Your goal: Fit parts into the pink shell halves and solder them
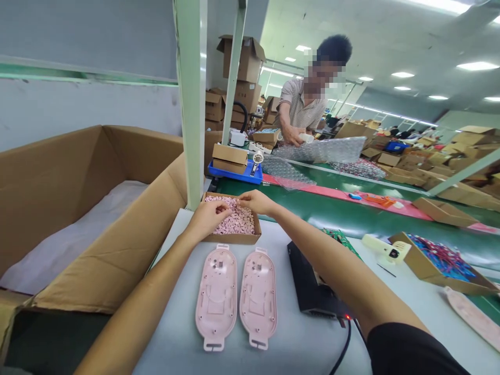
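Note:
Both hands are over a cardboard box point(231, 238) of small pink pieces point(242, 223). At the left part of the box my left hand point(211, 216) has its fingers pinched together. My right hand point(255, 202) reaches in from the right, fingertips also together, close to the left ones. Whatever either pinch holds is too small to make out. Nearer to me, two pink oval plastic shells, a left one point(216, 299) and a right one point(258, 299), lie side by side on the white table point(172, 333), inner sides up.
A large open carton point(97, 250) stands left, beside a pale post point(191, 104). On the right are a black device point(312, 291) with a cable, a white tool point(385, 248) and a box of wires point(425, 273). Across the green belt, a person point(302, 104) handles bubble wrap point(324, 150).

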Motion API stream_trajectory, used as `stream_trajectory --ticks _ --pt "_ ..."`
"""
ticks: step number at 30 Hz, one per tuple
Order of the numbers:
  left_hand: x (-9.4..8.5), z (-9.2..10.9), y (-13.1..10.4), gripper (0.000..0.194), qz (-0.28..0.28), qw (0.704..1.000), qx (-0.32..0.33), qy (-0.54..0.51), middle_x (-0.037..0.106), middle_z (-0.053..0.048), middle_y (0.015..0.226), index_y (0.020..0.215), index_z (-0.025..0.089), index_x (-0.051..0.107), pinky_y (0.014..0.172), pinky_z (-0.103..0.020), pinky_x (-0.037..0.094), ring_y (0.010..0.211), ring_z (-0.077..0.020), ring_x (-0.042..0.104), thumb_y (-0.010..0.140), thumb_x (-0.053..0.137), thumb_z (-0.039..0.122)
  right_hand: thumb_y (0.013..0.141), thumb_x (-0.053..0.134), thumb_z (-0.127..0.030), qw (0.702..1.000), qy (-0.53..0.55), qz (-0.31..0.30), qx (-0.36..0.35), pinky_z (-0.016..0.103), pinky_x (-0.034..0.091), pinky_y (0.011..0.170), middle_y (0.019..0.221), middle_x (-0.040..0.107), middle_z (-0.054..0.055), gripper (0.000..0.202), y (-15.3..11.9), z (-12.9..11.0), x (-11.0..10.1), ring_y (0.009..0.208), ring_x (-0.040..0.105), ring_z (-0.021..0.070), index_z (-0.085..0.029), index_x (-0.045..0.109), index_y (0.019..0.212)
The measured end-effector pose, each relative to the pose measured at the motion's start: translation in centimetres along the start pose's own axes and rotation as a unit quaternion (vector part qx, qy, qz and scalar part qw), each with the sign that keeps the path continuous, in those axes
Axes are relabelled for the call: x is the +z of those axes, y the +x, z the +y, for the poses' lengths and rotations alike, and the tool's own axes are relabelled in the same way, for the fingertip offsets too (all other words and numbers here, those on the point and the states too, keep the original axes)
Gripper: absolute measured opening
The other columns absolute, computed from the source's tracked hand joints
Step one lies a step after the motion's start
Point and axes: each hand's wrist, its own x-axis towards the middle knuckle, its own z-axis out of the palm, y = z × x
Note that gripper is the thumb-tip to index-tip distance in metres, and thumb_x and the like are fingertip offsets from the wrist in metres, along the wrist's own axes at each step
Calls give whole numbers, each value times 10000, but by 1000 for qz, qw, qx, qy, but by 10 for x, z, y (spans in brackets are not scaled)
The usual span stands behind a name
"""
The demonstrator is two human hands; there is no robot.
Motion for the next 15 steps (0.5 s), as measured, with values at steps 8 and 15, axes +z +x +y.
stream_trajectory --ticks 8,15 --pt "-2 -5 -6 72 10 1000 17 -14 755 13 870 890 209 744 754 -259 488 762 -155 668 841 704 242 878 639 -285 998 56 -2 1 246 556 779 959 771 61 221 -4 -1 3 833 706 145 -141 718 1026" --pt "-4 -21 -11 96 10 999 23 42 742 0 872 868 214 719 767 -265 457 809 -171 668 884 675 298 844 715 -271 994 -91 -48 -22 270 484 813 994 770 50 162 0 -6 2 904 696 194 -201 761 982"
